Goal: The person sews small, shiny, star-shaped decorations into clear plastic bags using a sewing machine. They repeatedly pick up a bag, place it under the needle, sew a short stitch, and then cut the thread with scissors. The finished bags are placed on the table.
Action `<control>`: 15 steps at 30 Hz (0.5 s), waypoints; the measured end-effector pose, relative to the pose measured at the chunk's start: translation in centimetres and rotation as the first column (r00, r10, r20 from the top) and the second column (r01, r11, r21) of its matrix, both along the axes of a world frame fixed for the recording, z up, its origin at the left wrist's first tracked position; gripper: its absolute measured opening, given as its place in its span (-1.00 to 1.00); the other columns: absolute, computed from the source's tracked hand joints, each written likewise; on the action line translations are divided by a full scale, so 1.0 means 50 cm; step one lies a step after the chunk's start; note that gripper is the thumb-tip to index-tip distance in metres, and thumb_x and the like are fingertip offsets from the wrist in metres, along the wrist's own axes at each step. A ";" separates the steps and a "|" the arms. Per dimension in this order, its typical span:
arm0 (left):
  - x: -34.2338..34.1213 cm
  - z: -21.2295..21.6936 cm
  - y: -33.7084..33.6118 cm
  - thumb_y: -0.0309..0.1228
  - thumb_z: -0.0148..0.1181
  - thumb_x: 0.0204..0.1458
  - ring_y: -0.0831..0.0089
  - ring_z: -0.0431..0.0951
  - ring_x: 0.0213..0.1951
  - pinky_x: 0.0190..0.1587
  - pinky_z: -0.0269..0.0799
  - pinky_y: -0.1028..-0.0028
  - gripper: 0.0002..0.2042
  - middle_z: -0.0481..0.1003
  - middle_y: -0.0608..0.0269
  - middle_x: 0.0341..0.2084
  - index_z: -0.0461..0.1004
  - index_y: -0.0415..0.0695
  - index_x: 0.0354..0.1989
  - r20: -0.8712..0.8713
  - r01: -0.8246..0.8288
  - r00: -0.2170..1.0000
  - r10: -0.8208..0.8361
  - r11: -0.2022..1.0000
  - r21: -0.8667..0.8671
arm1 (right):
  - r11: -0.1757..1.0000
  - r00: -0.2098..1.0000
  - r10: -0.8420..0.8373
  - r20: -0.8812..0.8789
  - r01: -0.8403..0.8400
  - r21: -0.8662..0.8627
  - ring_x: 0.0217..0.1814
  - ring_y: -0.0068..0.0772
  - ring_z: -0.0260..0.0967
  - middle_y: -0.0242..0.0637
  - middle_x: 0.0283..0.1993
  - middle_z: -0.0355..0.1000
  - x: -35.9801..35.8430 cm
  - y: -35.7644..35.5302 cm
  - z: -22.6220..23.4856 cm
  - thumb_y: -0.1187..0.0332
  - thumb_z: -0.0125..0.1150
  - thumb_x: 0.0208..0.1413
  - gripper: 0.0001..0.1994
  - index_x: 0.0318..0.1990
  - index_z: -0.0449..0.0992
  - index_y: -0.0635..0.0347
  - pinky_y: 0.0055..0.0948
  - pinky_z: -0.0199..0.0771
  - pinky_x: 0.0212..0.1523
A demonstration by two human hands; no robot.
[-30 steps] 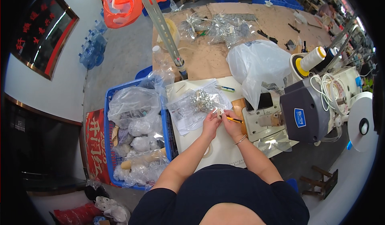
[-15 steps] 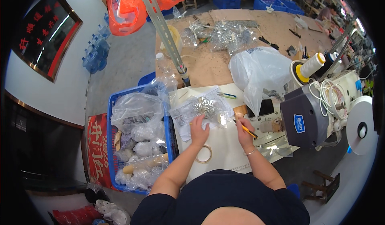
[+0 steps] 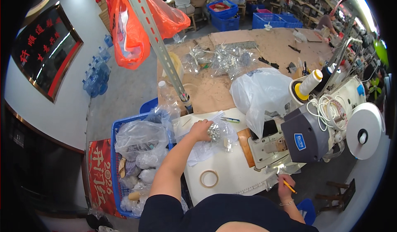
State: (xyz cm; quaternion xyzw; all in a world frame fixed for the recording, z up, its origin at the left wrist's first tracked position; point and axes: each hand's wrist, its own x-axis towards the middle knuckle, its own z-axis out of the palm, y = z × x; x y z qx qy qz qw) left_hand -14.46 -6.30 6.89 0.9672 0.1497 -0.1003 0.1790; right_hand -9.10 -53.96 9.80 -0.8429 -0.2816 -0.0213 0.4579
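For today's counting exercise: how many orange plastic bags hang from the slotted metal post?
2: one large orange bag hangs left of the slotted metal post, and another orange bag hangs right of it. More may be hidden behind them.

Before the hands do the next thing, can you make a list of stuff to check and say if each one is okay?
1. Left hand has hold of the shiny little pieces in the clear bag: ok, it rests closed on the pile.
2. Right hand holds the yellow pencil: ok, held low at the table's right edge.
3. Tape ring out of the way: ok, it lies flat, apart from both hands.
4. Blue crate within reach: ok, right beside the left arm.
5. Sewing machine running or stopped: cannot tell.
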 end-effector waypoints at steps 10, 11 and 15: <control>0.145 0.139 0.109 -0.40 0.44 -0.35 0.42 0.46 -0.13 -0.09 0.38 0.46 -0.27 0.44 0.15 -0.17 0.20 -0.24 0.08 0.326 -0.185 0.478 0.816 0.456 -0.870 | 0.716 0.643 -0.694 -0.325 0.662 -0.221 -0.56 -0.56 0.26 -0.34 -0.61 0.33 0.046 -0.322 -0.202 0.23 0.09 0.14 -0.73 -0.45 0.40 0.26 -0.50 0.30 -0.52; 0.188 0.143 0.133 -0.44 0.43 -0.31 0.45 0.45 -0.13 -0.10 0.38 0.47 -0.28 0.44 0.14 -0.18 0.17 -0.28 0.08 0.301 -0.162 0.394 0.868 0.388 -0.907 | 0.700 0.662 -0.713 -0.231 0.658 -0.276 -0.56 -0.49 0.26 -0.30 -0.61 0.33 0.039 -0.362 -0.244 0.22 0.11 0.12 -0.73 -0.46 0.40 0.27 -0.45 0.30 -0.50; 0.339 0.165 0.223 -0.34 0.46 -0.35 0.26 0.39 -0.03 0.02 0.30 0.38 -0.21 0.37 -0.02 -0.07 0.16 -0.33 0.09 0.391 -0.139 0.090 0.916 0.401 -0.906 | 0.636 0.741 -0.665 0.096 0.628 -0.449 -0.55 -0.17 0.29 -0.12 -0.61 0.35 0.003 -0.403 -0.300 0.21 0.15 0.06 -0.71 -0.48 0.39 0.30 -0.26 0.34 -0.41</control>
